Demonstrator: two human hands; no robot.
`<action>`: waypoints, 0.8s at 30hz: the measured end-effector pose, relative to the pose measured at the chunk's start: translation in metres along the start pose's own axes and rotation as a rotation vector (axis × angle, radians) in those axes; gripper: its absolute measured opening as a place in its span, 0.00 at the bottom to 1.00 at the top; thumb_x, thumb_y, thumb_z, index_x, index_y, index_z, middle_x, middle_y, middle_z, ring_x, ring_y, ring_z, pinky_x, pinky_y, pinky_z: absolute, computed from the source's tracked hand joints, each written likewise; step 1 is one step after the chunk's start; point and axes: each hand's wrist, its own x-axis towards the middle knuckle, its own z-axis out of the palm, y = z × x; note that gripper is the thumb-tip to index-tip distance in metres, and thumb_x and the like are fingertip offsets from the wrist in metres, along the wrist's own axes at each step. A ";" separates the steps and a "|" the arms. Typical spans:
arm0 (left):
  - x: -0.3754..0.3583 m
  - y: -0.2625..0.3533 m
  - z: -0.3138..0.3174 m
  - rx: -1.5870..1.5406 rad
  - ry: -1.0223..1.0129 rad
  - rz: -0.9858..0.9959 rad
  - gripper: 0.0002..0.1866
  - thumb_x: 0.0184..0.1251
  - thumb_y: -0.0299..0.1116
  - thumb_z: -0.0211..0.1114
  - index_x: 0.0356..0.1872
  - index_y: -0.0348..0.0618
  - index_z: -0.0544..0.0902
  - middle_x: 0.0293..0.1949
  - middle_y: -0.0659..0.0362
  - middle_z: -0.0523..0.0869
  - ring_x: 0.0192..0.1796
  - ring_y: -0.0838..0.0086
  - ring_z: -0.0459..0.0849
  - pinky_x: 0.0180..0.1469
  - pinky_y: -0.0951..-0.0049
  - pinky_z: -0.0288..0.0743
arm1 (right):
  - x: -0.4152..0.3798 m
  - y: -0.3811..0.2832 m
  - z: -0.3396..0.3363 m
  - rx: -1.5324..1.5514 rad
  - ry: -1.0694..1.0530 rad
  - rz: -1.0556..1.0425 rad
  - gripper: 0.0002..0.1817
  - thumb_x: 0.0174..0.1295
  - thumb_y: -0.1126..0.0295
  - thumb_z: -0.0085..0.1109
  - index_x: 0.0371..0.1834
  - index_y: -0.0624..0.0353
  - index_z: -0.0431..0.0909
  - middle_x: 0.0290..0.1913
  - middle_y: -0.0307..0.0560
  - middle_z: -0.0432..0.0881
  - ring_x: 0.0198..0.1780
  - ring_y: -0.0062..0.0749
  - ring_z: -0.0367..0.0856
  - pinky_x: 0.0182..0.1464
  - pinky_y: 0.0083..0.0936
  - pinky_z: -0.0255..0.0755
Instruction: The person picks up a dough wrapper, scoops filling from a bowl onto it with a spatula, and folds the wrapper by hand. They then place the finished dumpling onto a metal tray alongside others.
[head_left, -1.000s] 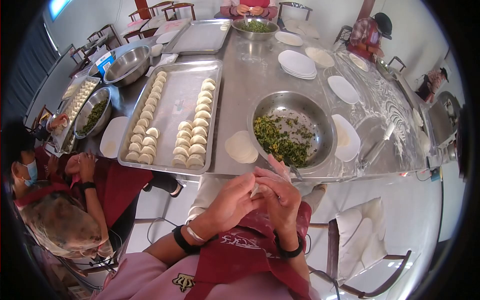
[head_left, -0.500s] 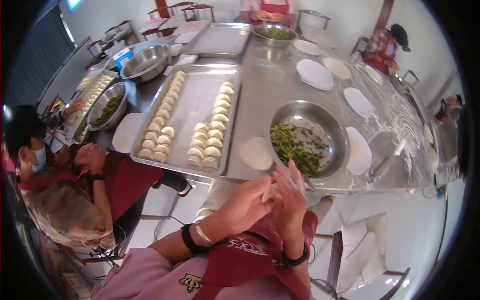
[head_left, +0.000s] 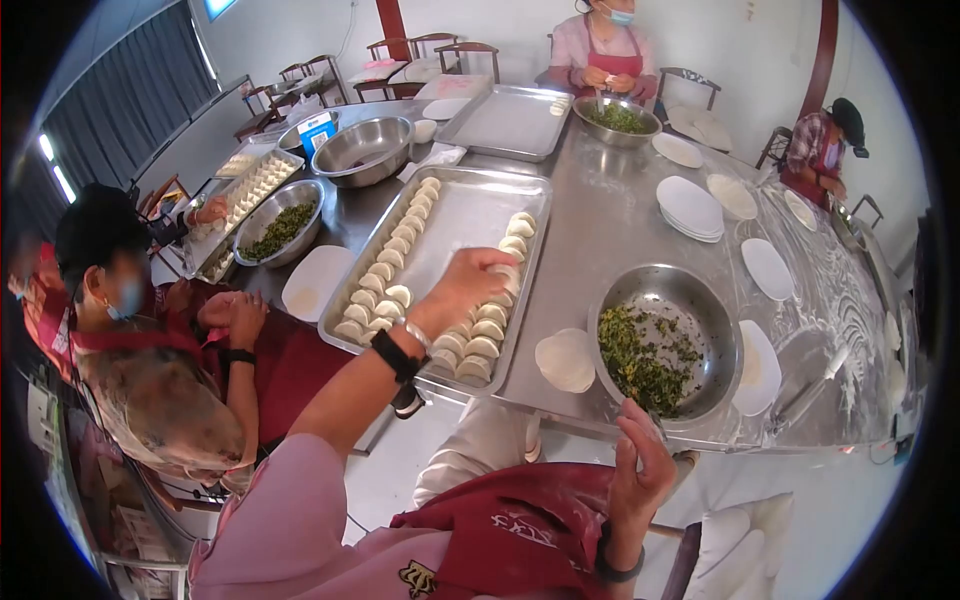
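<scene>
My left hand [head_left: 468, 286] reaches over a metal tray [head_left: 447, 212] of folded dumplings. Its fingers are closed on a pale dumpling [head_left: 508, 276], largely covered by the hand, at the right-hand rows. Along the tray's left side run more dumplings [head_left: 398, 245]. My right hand [head_left: 642, 462] is raised at the near rim of a steel bowl [head_left: 722, 345], fingers bent upward and thumb apart. Chopped green and yellow filling [head_left: 640, 355] lies in the bowl. A thin grey strip shows at the rim by the right fingertips. Round dough wrappers [head_left: 565, 360] rest between tray and bowl.
White plates [head_left: 690, 205] are stacked beyond the bowl, and another plate [head_left: 757, 370] lies beside it. Flour streaks the table's right side near a flat tool [head_left: 812, 388]. A co-worker [head_left: 150, 350] sits at left; a second bowl of filling [head_left: 280, 225] stands there. Others work across the table.
My hands have parted: the left has gone out over the tray's dumpling rows, while the right stays low near the bowl. The view has shifted, so the table appears farther right and lower.
</scene>
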 end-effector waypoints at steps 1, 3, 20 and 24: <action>0.016 -0.014 -0.016 0.092 0.040 0.027 0.17 0.59 0.20 0.64 0.51 0.29 0.84 0.44 0.55 0.86 0.42 0.73 0.86 0.47 0.75 0.82 | 0.000 0.000 -0.001 0.002 -0.008 0.038 0.10 0.63 0.76 0.60 0.43 0.72 0.84 0.52 0.63 0.86 0.59 0.51 0.83 0.65 0.41 0.72; 0.034 -0.035 -0.038 0.270 0.105 0.056 0.17 0.57 0.19 0.63 0.49 0.30 0.86 0.43 0.55 0.87 0.40 0.73 0.85 0.43 0.75 0.80 | 0.001 -0.001 -0.002 -0.009 -0.009 0.042 0.09 0.62 0.78 0.60 0.43 0.72 0.84 0.51 0.63 0.86 0.57 0.51 0.85 0.63 0.39 0.73; 0.073 -0.124 -0.074 0.949 0.105 0.343 0.11 0.52 0.29 0.63 0.36 0.45 0.90 0.36 0.50 0.90 0.43 0.53 0.87 0.50 0.56 0.78 | 0.004 0.018 -0.005 -0.003 -0.027 0.044 0.09 0.59 0.81 0.63 0.43 0.68 0.84 0.49 0.58 0.88 0.53 0.45 0.88 0.58 0.34 0.78; 0.072 -0.148 -0.087 1.101 0.119 0.559 0.12 0.51 0.32 0.67 0.38 0.42 0.87 0.37 0.50 0.87 0.45 0.53 0.83 0.50 0.54 0.75 | 0.003 0.019 -0.008 -0.069 -0.027 0.013 0.09 0.59 0.80 0.63 0.44 0.65 0.85 0.49 0.54 0.88 0.51 0.43 0.88 0.54 0.33 0.80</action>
